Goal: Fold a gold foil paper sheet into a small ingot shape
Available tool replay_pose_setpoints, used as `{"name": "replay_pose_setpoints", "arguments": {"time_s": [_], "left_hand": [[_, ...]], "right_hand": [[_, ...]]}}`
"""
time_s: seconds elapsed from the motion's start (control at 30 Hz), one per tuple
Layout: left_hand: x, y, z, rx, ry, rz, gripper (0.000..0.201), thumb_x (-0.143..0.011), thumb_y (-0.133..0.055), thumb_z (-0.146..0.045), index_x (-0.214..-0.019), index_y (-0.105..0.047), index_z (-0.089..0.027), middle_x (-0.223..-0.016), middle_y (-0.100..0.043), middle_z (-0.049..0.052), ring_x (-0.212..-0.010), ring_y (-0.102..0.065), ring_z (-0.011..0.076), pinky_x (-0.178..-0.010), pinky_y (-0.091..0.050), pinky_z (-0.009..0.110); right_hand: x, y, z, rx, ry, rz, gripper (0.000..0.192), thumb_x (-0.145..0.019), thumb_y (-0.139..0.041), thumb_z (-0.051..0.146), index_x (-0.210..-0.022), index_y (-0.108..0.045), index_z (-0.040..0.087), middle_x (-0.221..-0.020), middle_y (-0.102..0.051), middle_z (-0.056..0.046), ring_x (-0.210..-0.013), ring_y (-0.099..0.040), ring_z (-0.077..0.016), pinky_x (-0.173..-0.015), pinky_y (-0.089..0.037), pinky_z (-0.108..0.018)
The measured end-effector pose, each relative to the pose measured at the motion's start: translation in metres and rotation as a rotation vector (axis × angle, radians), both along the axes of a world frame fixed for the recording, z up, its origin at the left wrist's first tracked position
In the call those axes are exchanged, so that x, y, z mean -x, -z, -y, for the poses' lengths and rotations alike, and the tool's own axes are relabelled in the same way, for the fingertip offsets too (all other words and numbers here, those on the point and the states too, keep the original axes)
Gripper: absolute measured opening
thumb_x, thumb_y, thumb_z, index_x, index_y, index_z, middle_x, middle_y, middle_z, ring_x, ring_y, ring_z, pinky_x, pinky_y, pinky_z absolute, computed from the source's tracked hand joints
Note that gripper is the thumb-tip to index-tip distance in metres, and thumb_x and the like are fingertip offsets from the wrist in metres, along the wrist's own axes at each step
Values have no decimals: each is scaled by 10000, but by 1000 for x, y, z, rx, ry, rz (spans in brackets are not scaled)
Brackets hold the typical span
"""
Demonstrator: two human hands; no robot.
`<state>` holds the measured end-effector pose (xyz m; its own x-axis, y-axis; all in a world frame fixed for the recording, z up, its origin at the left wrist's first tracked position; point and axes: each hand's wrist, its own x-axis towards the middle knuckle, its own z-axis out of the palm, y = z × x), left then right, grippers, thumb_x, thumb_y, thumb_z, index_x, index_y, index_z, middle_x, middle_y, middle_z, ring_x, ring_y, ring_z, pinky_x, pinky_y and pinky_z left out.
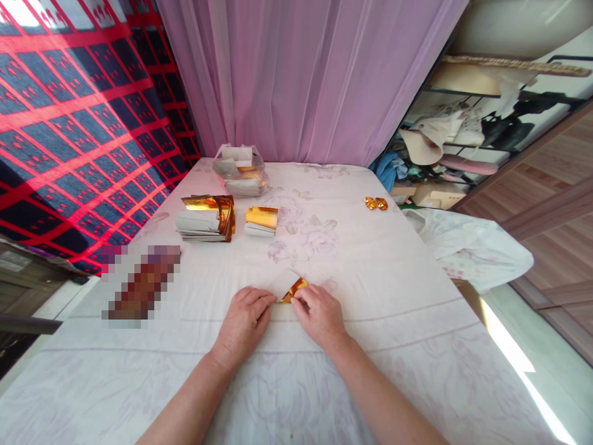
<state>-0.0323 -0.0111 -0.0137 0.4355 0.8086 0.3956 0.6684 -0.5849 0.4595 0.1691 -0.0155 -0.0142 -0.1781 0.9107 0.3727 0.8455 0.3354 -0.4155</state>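
Observation:
A sheet of gold foil paper (294, 288), partly folded, lies on the tablecloth before me, its pale back showing at the far side and a gold flap at the right. My left hand (248, 315) has its fingers pressed together at the paper's left corner. On the other side, my right hand (320, 311) pinches the gold flap between thumb and fingers. Part of the sheet is hidden under both hands. Beyond them sit a small stack of gold foil sheets (262, 220) and a larger curled stack (206, 219), white backs showing.
Two folded gold pieces (375, 203) rest near the table's right edge. A clear plastic bag (239, 171) of more sheets stands at the back left. A blurred-out item (141, 287) is at the left. Shelves with shoes and a hat (422, 145) stand right of the table.

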Motion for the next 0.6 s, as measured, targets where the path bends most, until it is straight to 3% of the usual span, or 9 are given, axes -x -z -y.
{"name": "replay_pose_setpoints", "arguments": {"time_s": [0.6], "left_hand": [[1,3,0,-48,5,3,203,-905,-538,-179,-976,-723,-222,-978,-694,67,-898,-600,204,-817,-499,385]], "right_hand": [[0,1,0,27,5,-4,143,-865,-557,226,-730,-605,225,-754,-651,-6,-756,-579,-167,-685,-354,-263]]}}
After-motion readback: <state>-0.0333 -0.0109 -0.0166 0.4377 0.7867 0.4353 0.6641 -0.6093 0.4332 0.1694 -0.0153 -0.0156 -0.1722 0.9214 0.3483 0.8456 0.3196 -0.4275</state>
